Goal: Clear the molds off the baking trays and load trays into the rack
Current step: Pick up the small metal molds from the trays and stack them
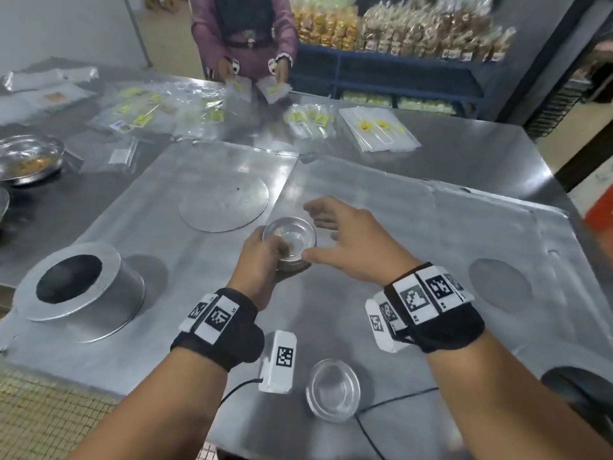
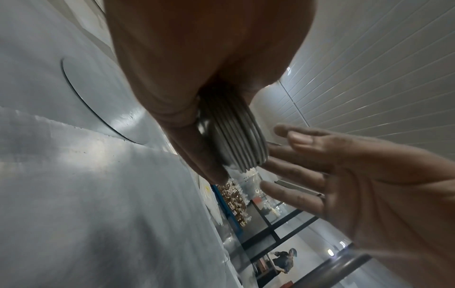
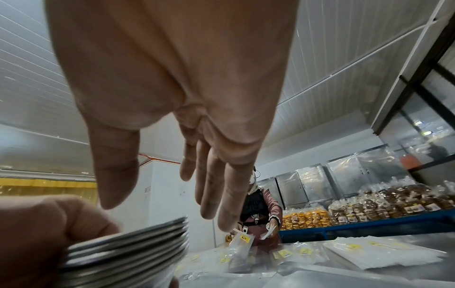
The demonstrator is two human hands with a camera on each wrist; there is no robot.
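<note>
At nine o'clock a large round pan (image 1: 83, 287) sits upside down on my left baking tray (image 1: 159, 327), and a flat metal disc (image 1: 224, 202) lies at eleven o'clock on that same tray. At centre my left hand (image 1: 262, 260) curls round a stack of small nested molds (image 1: 289, 242), thumb on the rim, held above the trays. Just to its right my right hand (image 1: 348, 240) is spread wide, fingers straight, holding nothing, close beside the stack. One loose small mold (image 1: 332, 390) rests at six o'clock. The right baking tray (image 1: 447, 234) stretches toward three o'clock. At twelve o'clock another person (image 1: 245, 34) handles plastic bags (image 1: 275, 89).
</note>
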